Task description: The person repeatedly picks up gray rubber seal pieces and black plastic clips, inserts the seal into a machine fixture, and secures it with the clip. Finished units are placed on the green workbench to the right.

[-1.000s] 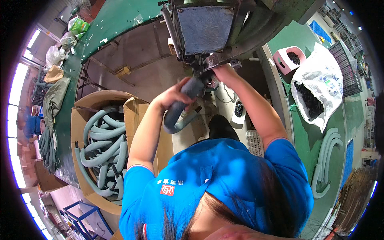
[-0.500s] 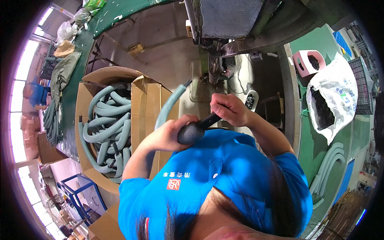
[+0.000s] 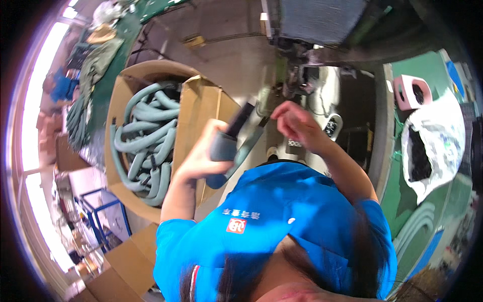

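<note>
A worker in a blue shirt (image 3: 282, 221), seen from above, handles a length of grey-green foam tube (image 3: 229, 153) at a sewing station. The left hand (image 3: 209, 151) is wrapped around the tube, fingers closed on its thick padded end, which sits just above the front of the shirt; the tube's darker, thinner end slants up toward the grey sewing machine (image 3: 302, 90) and is blurred. The right hand (image 3: 294, 123) is raised beside the tube's upper end, just in front of the machine, fingers loosely curled and holding nothing that can be made out; whether it touches the tube cannot be told. To the worker's left stands an open cardboard box (image 3: 198, 108) filled with coiled tubes (image 3: 146, 136) of the same grey-green colour, its near flap close to the left forearm. On the green table (image 3: 397, 151) to the right lie a pink roll holder (image 3: 412, 93) near the far edge and a white plastic bag (image 3: 432, 146) with dark contents beside it. More folded cardboard (image 3: 126, 261) lies by the lower left.
</note>
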Demonstrator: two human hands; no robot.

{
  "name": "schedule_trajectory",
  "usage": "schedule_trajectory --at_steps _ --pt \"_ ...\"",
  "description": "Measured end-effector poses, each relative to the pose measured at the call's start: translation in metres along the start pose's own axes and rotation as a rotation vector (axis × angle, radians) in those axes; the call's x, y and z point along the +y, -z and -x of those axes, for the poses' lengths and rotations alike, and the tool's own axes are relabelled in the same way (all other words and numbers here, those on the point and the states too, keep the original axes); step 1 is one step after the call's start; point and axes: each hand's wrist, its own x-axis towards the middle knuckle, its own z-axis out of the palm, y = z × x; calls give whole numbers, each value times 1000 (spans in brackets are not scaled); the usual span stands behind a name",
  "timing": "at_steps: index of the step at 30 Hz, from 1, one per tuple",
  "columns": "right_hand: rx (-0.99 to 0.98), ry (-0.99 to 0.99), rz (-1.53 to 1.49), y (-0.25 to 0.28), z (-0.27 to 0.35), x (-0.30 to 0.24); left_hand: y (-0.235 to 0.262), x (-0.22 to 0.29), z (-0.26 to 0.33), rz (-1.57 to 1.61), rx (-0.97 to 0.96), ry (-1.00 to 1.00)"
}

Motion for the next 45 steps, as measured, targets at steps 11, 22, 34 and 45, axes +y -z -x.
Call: schedule_trajectory --at_steps 11,22,34,45 --pt "495 -272 -131 61 96 60 73 72 127 -1031 803 -300" --pt "1576 -181 591 167 297 97 72 -109 -87 -807 -57 140" --pt "2100 -1730 592 106 717 163 -95 -39 -169 -1435 -361 -43" --pt "2793 300 1201 61 626 -66 -348 29 -195 -824 -1037 -159"
